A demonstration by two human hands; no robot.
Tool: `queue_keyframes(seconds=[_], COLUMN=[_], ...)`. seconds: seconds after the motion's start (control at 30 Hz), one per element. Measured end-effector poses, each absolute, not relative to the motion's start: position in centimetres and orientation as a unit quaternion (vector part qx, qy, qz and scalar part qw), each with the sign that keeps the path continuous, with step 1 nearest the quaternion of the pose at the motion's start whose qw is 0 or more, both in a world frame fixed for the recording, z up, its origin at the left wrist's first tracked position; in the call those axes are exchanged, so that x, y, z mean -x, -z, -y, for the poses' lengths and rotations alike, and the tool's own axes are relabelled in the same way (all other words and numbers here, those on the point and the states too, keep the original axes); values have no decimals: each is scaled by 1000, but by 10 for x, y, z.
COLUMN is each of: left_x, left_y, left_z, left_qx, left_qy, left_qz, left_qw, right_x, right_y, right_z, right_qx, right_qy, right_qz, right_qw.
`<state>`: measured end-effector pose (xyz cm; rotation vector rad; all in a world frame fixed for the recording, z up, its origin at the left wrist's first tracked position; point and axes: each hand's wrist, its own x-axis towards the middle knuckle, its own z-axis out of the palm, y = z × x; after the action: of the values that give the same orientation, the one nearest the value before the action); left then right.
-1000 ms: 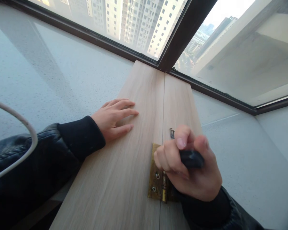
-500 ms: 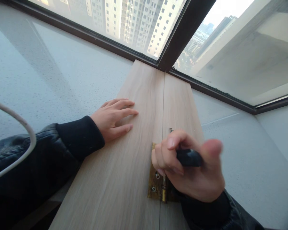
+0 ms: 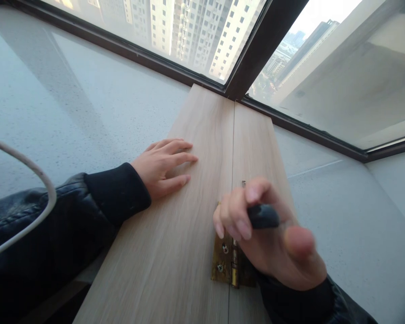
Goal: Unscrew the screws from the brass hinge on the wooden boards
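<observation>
R hand (image 3: 273,243) is wrapped around a black handle (image 3: 263,216), prob. a screwdriver; grip is closed tight on it, fingers curled over the top, thumb blurred toward the camera. The tool's shaft and tip are hidden under the hand, so can't tell what the tip touches. Hand sits right over a brass hinge (image 3: 224,263), which lies flat across the seam between 2 light wood boards (image 3: 175,252). Only the hinge's near-left part shows, w/ two screw heads and the knuckle on the seam; the rest is covered by the hand, so the hinge lies directly under and slightly left of the grip. A small screw (image 3: 243,183) peeks out just beyond the fingertips, on the R board. L hand (image 3: 162,168) lies palm-down on the L board, fingers straight and spread a bit, holding nothing, well apart from the hinge, to its upper left. Both arms in black sleeves. Boards lie on a pale speckled tabletop (image 3: 87,112) and run up to the dark window frame (image 3: 256,45) in the corner. A white cable (image 3: 37,173) loops at far left, close to the camera.
</observation>
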<state>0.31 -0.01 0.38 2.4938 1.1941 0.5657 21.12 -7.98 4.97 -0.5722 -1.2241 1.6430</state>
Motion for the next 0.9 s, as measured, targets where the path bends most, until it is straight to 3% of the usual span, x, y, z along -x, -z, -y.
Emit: queue_keyframes(seconds=[0.17, 0.33, 0.53, 0.77, 0.9], left_x=[-3, -3, -3, -3, -3], left_y=[-4, -5, -4, -4, -5], left_z=[0, 0, 0, 0, 1], left_qx=[-873, -872, -875, -873, -873], left_qy=[-198, -198, -197, -198, -198], left_qz=[-415, -418, -415, -417, -417], left_qw=[160, 159, 155, 155, 159], right_x=[-216, -208, -215, -208, -209], right_y=[-46, -47, -48, -46, -49], right_z=[78, 74, 80, 72, 79], right_qx=[251, 211, 277, 217, 259], right_qy=[-640, -694, -625, -697, -652], right_qz=[530, 513, 513, 485, 504], right_qw=[496, 460, 519, 482, 504])
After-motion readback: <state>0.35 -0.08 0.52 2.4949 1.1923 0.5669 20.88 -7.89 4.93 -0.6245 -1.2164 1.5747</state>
